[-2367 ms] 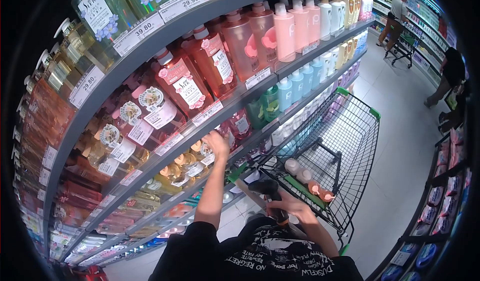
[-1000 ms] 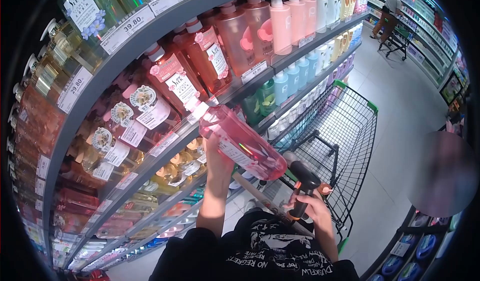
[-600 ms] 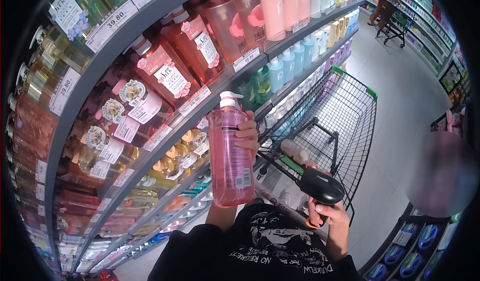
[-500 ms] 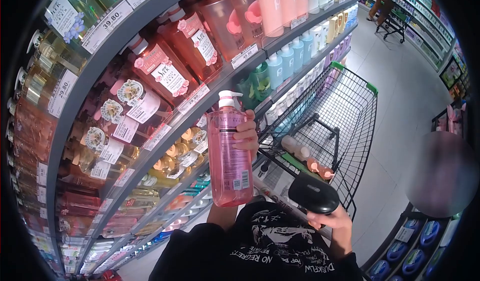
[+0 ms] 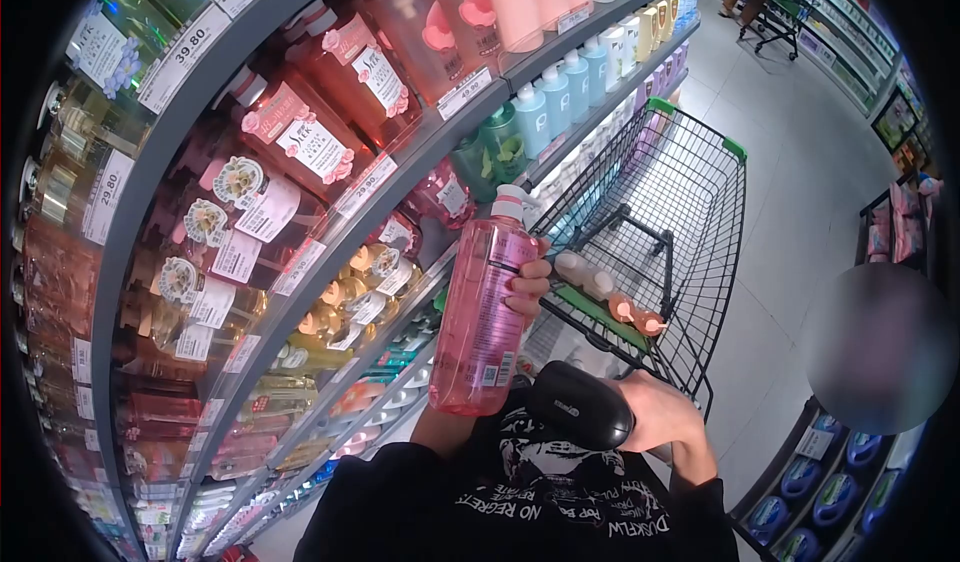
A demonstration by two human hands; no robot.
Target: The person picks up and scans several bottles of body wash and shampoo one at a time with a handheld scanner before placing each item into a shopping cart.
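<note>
While the pink pump bottle [image 5: 485,317] is gripped upright by the left hand [image 5: 528,284] beside the shelf edge [image 5: 400,167] | black scanner [image 5: 580,403] is clasped by the right hand [image 5: 665,414] just below | barcode should be kept steady, facing the scanner.

At centre frame, the pink bottle [image 5: 485,312] is glossy, see-through plastic with a smooth white plastic pump. The scanner [image 5: 582,414] below it is matt black plastic. At right, the cart [image 5: 680,202] is thin dark metal wire, and the floor [image 5: 800,212] looks smooth and faintly shiny.
</note>
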